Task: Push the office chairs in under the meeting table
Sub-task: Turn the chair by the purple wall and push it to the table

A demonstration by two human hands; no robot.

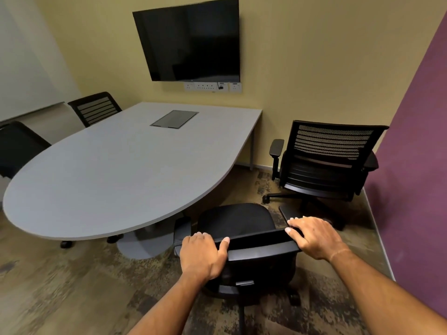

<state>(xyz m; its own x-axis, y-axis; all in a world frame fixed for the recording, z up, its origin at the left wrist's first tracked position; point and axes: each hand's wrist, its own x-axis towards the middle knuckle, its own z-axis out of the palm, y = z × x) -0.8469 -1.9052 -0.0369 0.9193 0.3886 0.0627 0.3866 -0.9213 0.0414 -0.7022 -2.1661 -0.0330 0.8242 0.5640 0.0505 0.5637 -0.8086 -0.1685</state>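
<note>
A black office chair (pixel 235 221) stands right in front of me, its seat just outside the rounded end of the grey meeting table (pixel 116 170). My left hand (pixel 202 256) grips the left end of its backrest top. My right hand (pixel 314 238) lies over the right end of the same backrest. A second black mesh-back chair (pixel 331 160) stands away from the table at the right, near the purple wall. Two more black chairs, one (pixel 95 108) at the far left and another (pixel 17 146) nearer, sit against the table's far side.
A dark screen (pixel 191 42) hangs on the yellow wall above a row of sockets (pixel 212 87). A cable hatch (pixel 174 119) is set in the tabletop. The table's pedestal base (pixel 142 245) stands under its rounded end. A purple wall (pixel 411 153) closes the right side.
</note>
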